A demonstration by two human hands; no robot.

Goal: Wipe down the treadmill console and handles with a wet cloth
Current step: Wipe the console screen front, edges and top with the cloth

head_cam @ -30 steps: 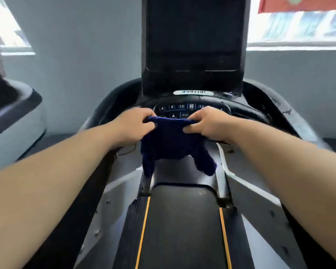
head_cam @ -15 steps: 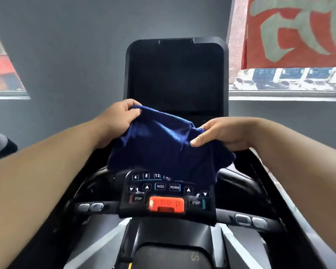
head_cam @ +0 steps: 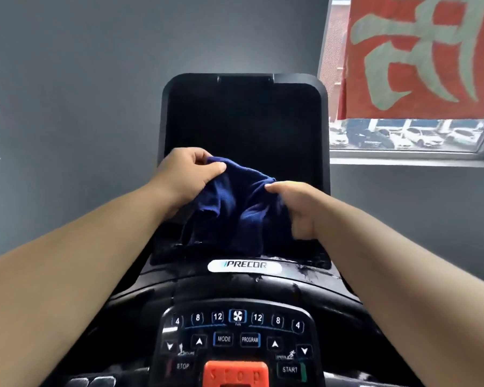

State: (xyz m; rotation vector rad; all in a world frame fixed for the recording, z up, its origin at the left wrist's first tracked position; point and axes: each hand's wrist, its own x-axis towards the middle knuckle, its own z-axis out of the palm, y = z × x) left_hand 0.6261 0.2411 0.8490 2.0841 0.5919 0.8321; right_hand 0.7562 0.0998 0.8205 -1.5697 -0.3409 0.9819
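Note:
A dark blue cloth (head_cam: 232,208) hangs bunched in front of the lower part of the treadmill's black screen (head_cam: 243,127). My left hand (head_cam: 187,174) pinches its upper left corner between thumb and fingers. My right hand (head_cam: 296,208) grips its right side, thumb on top. Below the screen lies the console ledge with a white brand badge (head_cam: 245,266), and water drops glisten on the ledge to the right. The button panel (head_cam: 236,339) with number keys and a red stop tab (head_cam: 236,374) sits at the bottom centre.
A grey wall stands behind the console. A window (head_cam: 403,138) at the upper right shows parked cars, with a red banner (head_cam: 419,54) hanging across it. Grey handle buttons (head_cam: 92,382) peek in at the bottom left.
The view has tilted up and closed in on the console. Both hands lifted the cloth from the keypad to the lower screen and drew together, bunching it.

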